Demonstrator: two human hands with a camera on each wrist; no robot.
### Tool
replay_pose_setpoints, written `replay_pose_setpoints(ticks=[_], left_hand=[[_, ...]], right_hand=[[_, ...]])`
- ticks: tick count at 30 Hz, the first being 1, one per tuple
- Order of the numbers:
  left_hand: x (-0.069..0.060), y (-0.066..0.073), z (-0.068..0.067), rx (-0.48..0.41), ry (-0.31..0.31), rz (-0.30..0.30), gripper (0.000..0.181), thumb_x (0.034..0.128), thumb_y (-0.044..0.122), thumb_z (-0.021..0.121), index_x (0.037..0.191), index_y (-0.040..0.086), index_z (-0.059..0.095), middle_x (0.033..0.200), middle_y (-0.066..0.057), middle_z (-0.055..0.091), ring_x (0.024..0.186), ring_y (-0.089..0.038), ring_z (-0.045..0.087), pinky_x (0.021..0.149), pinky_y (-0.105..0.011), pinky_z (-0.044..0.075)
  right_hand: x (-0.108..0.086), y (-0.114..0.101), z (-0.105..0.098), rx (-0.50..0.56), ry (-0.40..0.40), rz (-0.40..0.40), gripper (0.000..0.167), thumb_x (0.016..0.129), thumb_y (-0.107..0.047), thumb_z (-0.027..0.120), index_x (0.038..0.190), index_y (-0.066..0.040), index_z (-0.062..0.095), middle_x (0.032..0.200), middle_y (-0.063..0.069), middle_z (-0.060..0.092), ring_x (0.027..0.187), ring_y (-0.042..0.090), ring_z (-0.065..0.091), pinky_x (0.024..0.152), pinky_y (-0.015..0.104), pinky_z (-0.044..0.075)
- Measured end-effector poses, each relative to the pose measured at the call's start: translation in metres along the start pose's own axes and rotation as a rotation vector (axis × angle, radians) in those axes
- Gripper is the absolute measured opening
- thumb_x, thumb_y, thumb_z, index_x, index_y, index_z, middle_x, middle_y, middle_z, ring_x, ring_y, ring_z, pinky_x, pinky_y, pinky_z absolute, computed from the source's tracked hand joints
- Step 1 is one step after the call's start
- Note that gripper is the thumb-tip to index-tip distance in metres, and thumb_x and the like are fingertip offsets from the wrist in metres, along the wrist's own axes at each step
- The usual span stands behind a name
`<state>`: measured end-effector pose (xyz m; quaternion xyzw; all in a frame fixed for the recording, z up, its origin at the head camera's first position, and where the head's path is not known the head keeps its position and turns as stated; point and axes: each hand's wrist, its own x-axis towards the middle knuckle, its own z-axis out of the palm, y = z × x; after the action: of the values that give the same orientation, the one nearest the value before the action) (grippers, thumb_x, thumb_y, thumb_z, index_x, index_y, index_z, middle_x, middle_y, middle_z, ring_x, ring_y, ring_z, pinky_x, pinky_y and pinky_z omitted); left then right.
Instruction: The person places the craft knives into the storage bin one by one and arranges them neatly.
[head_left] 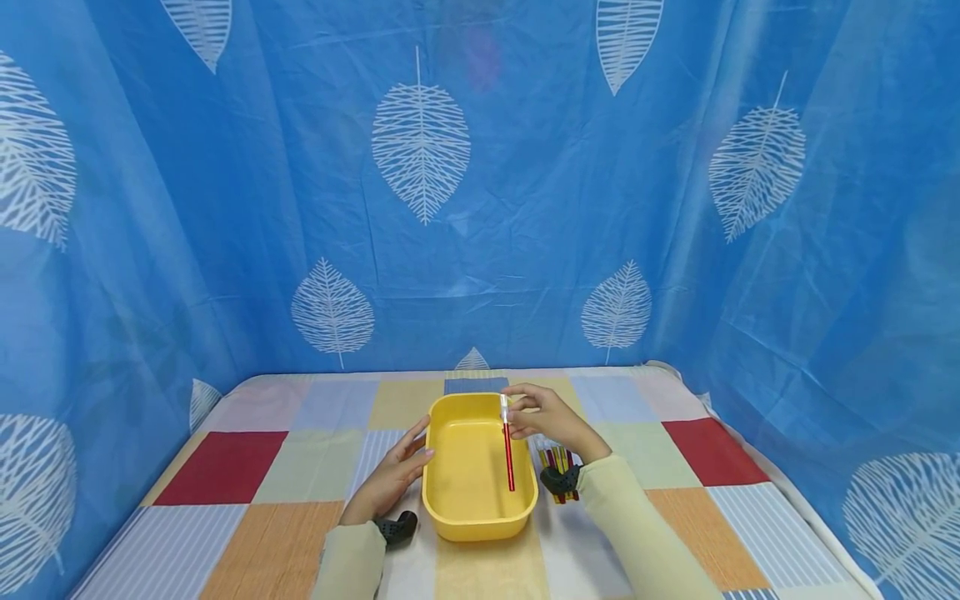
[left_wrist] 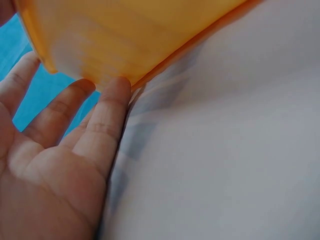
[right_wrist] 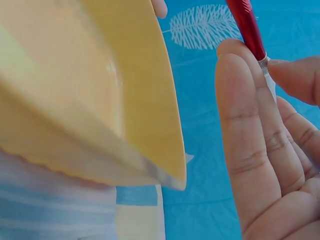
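A yellow plastic basin [head_left: 480, 517] stands on the patchwork cloth in the head view. My left hand [head_left: 393, 475] lies along its left side. In the left wrist view, the fingertips of that hand [left_wrist: 65, 150] touch the basin's wall [left_wrist: 125, 40] with fingers fairly straight. Over the basin's right side, my right hand [head_left: 543, 415] pinches a red-handled paintbrush [head_left: 509, 458] near its pale end, the handle pointing down. The right wrist view shows the thumb and fingers of this hand [right_wrist: 270, 145] around the brush's silver band, the red handle [right_wrist: 247, 25] extending past them.
Several red and yellow sticks [head_left: 558, 460] lie on the cloth right of the basin, partly behind the right wrist. A blue curtain [head_left: 525, 208] with white leaves surrounds the table. Black wrist cameras [head_left: 397, 528] sit at both cuffs.
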<state>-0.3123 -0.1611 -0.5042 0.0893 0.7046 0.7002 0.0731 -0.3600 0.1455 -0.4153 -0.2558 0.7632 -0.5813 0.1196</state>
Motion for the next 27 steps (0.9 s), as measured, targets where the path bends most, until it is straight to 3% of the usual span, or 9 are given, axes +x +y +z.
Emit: replay_pose_setpoints(ticks=[10, 19, 27], left_hand=[[0.0, 0.0, 0.0, 0.0, -0.007, -0.005, 0.076, 0.1094, 0.019, 0.066, 0.173, 0.012, 0.025, 0.174, -0.033, 0.019, 0.159, -0.053, 0.024, 0.124, -0.063, 0.032], [0.0, 0.0, 0.0, 0.001, 0.001, 0.001, 0.076, 0.109, 0.019, 0.066, 0.173, 0.011, 0.026, 0.174, -0.033, 0.021, 0.159, -0.053, 0.025, 0.123, -0.063, 0.033], [-0.001, 0.001, 0.0, -0.014, -0.03, 0.011, 0.076, 0.1105, 0.016, 0.063, 0.174, 0.01, 0.022, 0.174, -0.034, 0.018, 0.16, -0.052, 0.023, 0.125, -0.062, 0.031]], right_hand=[[0.012, 0.001, 0.014, -0.012, -0.027, 0.041, 0.051, 0.107, 0.001, 0.06, 0.155, 0.012, 0.046, 0.112, 0.018, 0.071, 0.089, 0.023, 0.077, 0.083, 0.041, 0.068], [0.021, 0.003, 0.026, 0.003, -0.035, 0.066, 0.049, 0.107, 0.005, 0.059, 0.153, 0.013, 0.047, 0.111, 0.02, 0.072, 0.088, 0.024, 0.077, 0.083, 0.042, 0.068], [0.029, 0.002, 0.034, 0.019, -0.025, 0.092, 0.049, 0.106, 0.007, 0.056, 0.154, 0.013, 0.047, 0.106, 0.019, 0.072, 0.084, 0.021, 0.075, 0.082, 0.041, 0.068]])
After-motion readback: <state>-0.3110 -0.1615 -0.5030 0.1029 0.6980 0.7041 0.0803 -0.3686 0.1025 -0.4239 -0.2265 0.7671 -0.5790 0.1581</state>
